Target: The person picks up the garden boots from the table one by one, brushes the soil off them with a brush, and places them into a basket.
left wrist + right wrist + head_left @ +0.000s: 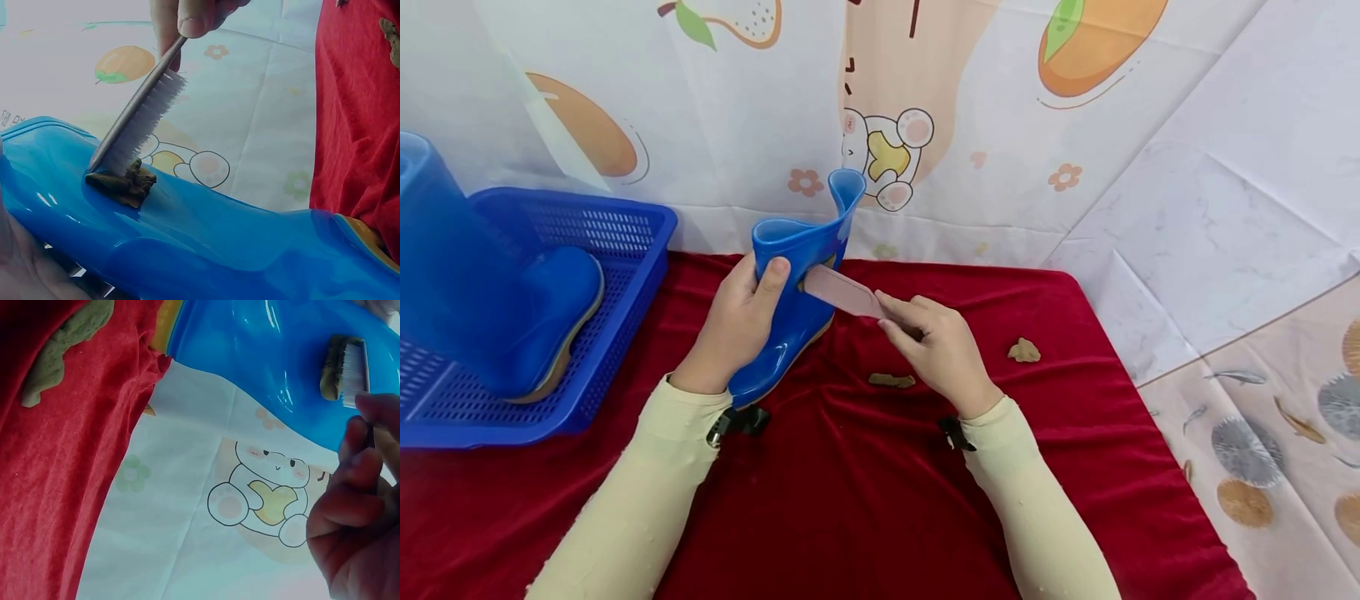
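Note:
A blue rain boot (pixel 790 321) stands on the red cloth, its shaft gripped near the top by my left hand (pixel 737 317), thumb on the near side. My right hand (pixel 943 350) pinches the handle of a pinkish brush (pixel 844 293). In the left wrist view, the white bristles (pixel 147 122) touch a brown clay-like lump (pixel 128 186) stuck to the boot's shaft. That same lump (pixel 333 369) shows beside the bristles in the right wrist view. The left hand's fingers are mostly hidden behind the boot.
A second blue boot (pixel 497 308) stands in a blue plastic basket (pixel 658 250) on the left. Two brown lumps lie on the red cloth (pixel 865 500): a flat one (pixel 891 381) near my right hand and another (pixel 1024 350) farther right. A printed curtain (pixel 737 125) hangs behind.

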`<state>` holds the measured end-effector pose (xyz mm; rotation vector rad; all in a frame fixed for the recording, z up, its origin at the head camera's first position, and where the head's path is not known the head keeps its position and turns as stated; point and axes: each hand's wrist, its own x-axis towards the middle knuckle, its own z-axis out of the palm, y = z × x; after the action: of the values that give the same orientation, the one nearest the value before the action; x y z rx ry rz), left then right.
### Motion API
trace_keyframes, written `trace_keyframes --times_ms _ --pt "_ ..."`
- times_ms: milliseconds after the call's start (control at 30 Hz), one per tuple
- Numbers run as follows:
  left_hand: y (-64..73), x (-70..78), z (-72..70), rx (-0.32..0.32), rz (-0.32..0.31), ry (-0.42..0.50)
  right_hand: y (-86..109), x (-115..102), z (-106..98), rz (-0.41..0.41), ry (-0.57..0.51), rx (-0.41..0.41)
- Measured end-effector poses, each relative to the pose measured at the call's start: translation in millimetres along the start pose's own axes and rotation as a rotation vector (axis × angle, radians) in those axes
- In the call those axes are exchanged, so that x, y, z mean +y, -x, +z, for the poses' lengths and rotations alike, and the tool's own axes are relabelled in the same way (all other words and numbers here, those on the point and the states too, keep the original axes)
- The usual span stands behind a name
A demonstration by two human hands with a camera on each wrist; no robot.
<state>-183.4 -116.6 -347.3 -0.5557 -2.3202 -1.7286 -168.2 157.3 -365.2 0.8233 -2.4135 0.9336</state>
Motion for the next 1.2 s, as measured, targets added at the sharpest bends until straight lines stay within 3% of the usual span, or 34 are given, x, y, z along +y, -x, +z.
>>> trace_keyframes --times_ms 200,500,800,1067,1200 --pt "0.2 -0.1 0.7 0.002 -0.008 -0.016 0.4 0.0 -4.0 0.036 0.006 0.001" --pt "1.5 2.5 -0.5 -0.003 -0.013 0.005 0.2 -1.6 -2.9 -0.029 -0.003 0.000" --pt "0.6 2.2 -0.6 0.012 -0.017 -0.015 0.1 -0.2 -8.7 0.055 0.001 -0.075" --pt "0.8 0.5 0.4 0.009 -0.015 -0.004 0.7 0.9 -6.3 -0.024 -0.013 -0.016" --pt "0.5 0.4 1.3 0.019 -0.002 -0.008 0.8 0.6 -5.2 -0.009 0.007 -0.017"
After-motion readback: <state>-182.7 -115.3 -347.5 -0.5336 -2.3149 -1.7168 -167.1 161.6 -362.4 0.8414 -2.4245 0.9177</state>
